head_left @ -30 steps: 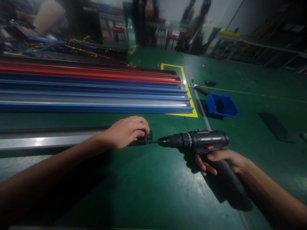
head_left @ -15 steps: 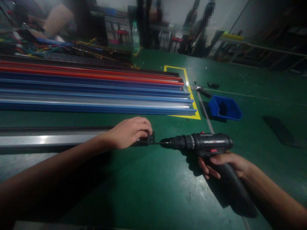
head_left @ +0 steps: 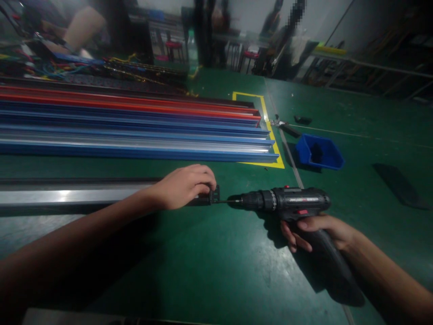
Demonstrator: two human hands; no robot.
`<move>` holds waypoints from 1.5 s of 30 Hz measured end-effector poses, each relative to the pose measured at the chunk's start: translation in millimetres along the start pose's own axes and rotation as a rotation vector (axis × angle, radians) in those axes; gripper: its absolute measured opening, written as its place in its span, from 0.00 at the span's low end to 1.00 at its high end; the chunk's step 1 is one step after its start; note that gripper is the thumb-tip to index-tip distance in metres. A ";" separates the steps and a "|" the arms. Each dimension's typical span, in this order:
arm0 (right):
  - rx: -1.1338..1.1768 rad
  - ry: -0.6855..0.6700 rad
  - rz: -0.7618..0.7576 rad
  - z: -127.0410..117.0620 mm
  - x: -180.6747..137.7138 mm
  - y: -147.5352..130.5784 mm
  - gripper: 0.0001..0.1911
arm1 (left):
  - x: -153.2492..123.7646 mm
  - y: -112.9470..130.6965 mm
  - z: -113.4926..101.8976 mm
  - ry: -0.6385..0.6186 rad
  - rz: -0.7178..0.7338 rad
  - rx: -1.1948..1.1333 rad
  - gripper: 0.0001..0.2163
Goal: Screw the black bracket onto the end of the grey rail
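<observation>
A long metal profile [head_left: 84, 195] lies across the green surface from the left edge, with a black end cap [head_left: 214, 194] at its right end. My left hand [head_left: 186, 186] is closed over that end, its fingertips at the cap. My right hand [head_left: 318, 232] is wrapped round the handle of a black cordless drill [head_left: 296, 201], which points left. The drill's long thin bit [head_left: 227, 201] reaches the face of the end cap. Whether a screw sits at its tip is too small to tell.
Blue profiles [head_left: 142, 153] and red profiles [head_left: 142, 104] lie behind, within yellow tape [head_left: 278, 155]. To the right are a blue bin [head_left: 326, 153] with dark contents, pliers [head_left: 287, 128] and a dark flat piece [head_left: 399, 185]. Another person's arm [head_left: 84, 29] is at the back left.
Nearly everything keeps its place; the view shifts slightly. My left hand stays on the profile's end and my right hand still holds the drill against the end cap.
</observation>
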State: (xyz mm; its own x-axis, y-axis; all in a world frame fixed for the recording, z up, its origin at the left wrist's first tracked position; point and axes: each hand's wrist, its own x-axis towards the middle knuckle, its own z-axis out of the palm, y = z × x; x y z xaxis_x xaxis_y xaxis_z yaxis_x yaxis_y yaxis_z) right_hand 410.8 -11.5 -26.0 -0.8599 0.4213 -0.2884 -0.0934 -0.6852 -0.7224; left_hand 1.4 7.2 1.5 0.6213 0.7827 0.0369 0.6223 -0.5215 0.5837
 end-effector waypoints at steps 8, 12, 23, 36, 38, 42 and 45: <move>0.002 -0.006 -0.017 2.6 -0.6 -0.4 0.16 | 0.5 -0.2 1.1 0.000 0.003 -0.002 0.09; 0.021 -0.010 -0.015 2.8 -0.5 -0.3 0.17 | 0.3 0.1 1.2 -0.001 0.003 -0.002 0.09; 0.017 0.015 0.012 3.1 -1.3 -2.5 0.16 | 0.5 1.8 -0.3 0.005 0.007 0.009 0.09; 0.004 -0.005 0.002 3.5 -0.9 -3.6 0.15 | 0.4 0.5 0.6 0.009 0.012 0.015 0.10; -0.004 -0.007 0.000 3.4 -1.0 -3.5 0.15 | 0.7 0.9 0.5 0.015 0.012 0.017 0.10; -0.008 0.006 0.004 3.3 -2.4 -2.8 0.15 | 1.2 1.5 -0.1 0.015 0.008 0.016 0.10; -0.003 0.018 0.011 3.7 -3.4 -2.3 0.15 | 1.3 0.8 -0.1 0.015 0.015 0.012 0.10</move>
State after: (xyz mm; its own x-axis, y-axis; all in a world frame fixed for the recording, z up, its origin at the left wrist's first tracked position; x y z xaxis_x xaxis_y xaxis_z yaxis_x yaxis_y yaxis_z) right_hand 412.1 -13.6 -21.1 -0.8519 0.4239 -0.3077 -0.0818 -0.6880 -0.7211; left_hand 2.6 7.8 2.1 0.6233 0.7799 0.0573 0.6189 -0.5368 0.5733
